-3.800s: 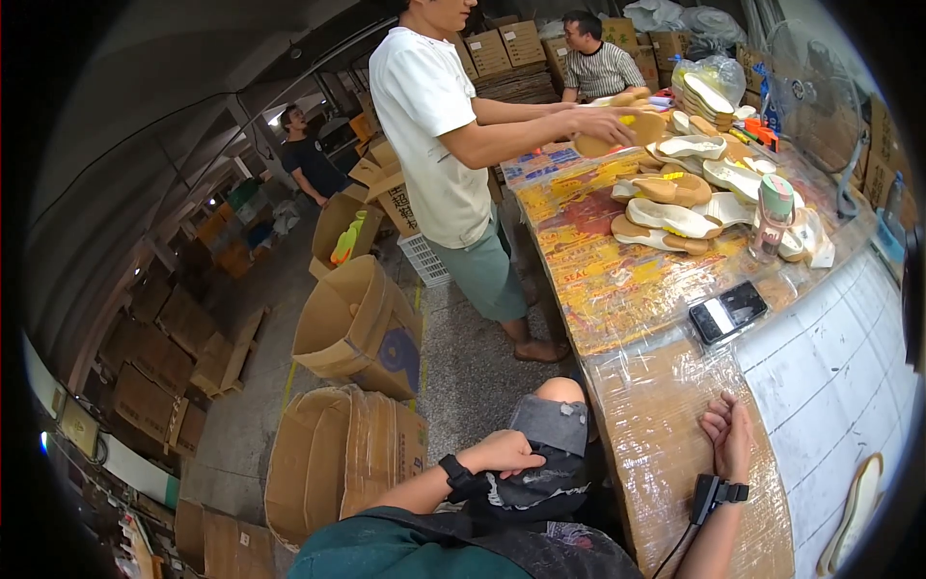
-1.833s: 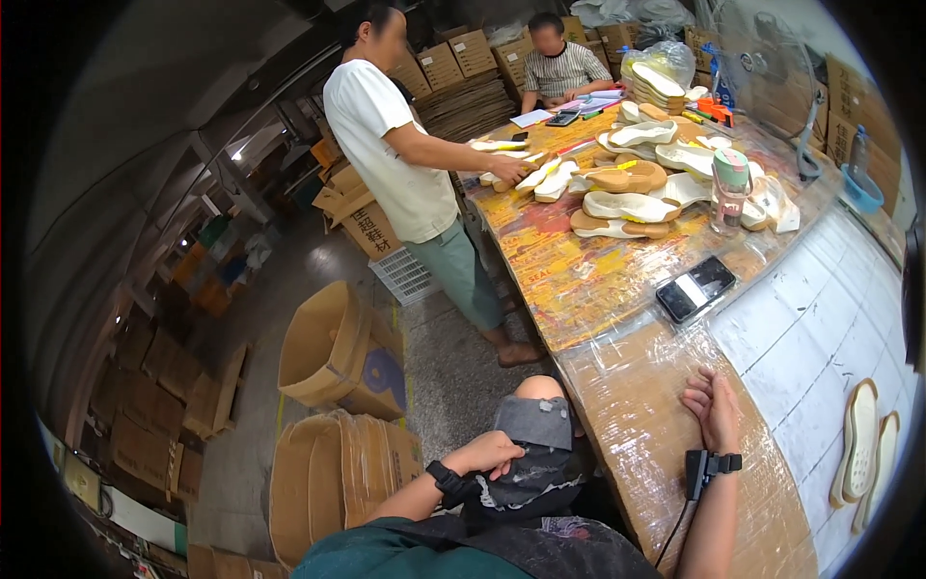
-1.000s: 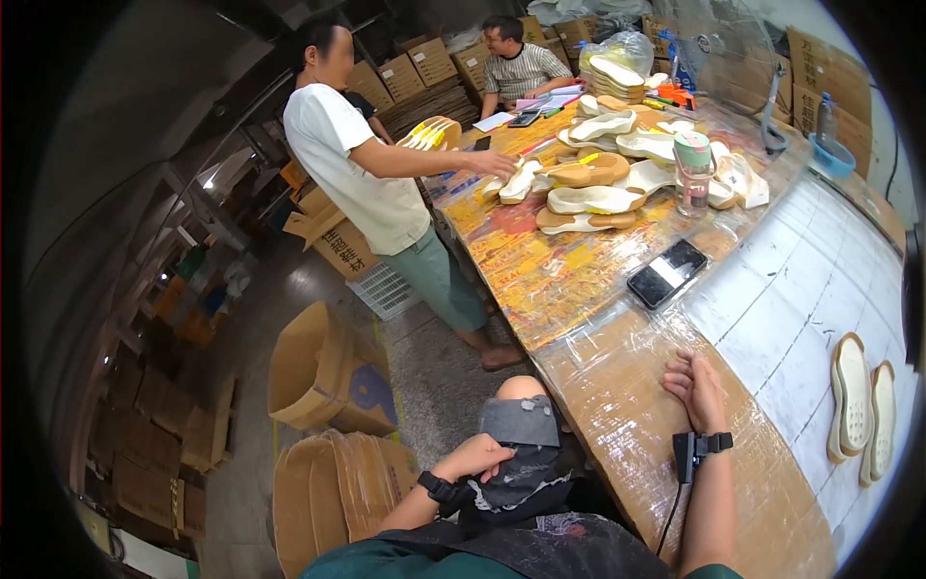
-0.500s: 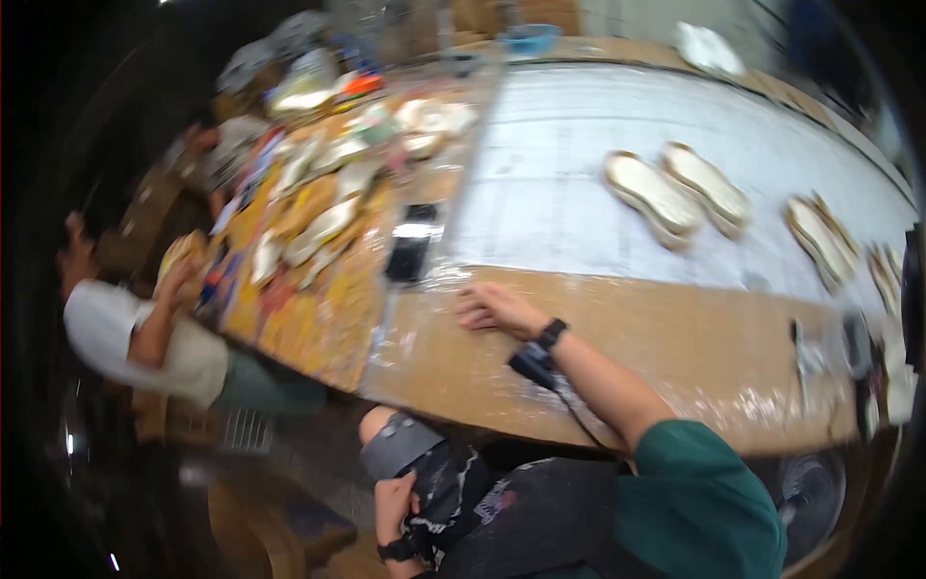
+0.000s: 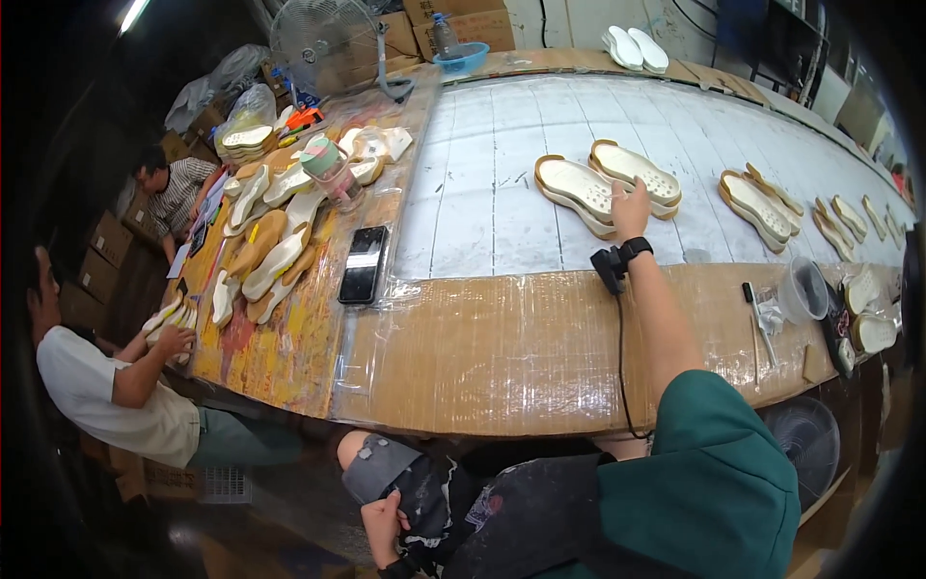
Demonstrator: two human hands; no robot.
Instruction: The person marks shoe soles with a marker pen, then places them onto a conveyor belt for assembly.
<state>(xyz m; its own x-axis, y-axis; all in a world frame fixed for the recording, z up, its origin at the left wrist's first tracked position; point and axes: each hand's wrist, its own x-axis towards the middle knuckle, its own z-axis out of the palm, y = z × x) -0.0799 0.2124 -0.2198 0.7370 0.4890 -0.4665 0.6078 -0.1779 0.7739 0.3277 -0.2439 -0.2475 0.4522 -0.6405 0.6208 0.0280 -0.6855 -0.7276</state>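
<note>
My right hand (image 5: 632, 208) is at the near ends of a pair of shoe soles on the white sheet, its bent fingers closed on their facing edges. The left shoe sole (image 5: 576, 191) and the right shoe sole (image 5: 632, 172) have white tops, tan rims and small holes toward the near end. A black band with a corded box circles my right wrist. My left hand (image 5: 384, 519) rests on my dark shorts by the knee, fingers curled; what they may hold is hidden.
More soles (image 5: 757, 207) line the sheet to the right. A phone (image 5: 363, 265) lies left, by a yellow-stained table (image 5: 207, 352) heaped with soles and a bottle (image 5: 330, 172). A plastic cup (image 5: 803, 289) and brushes stand right. Two people (image 5: 106, 386) sit at left, one handling soles.
My right hand has gone from above the brown board, out to the right and forward onto the pair of soles. My left hand stays on my lap. The view has turned slightly.
</note>
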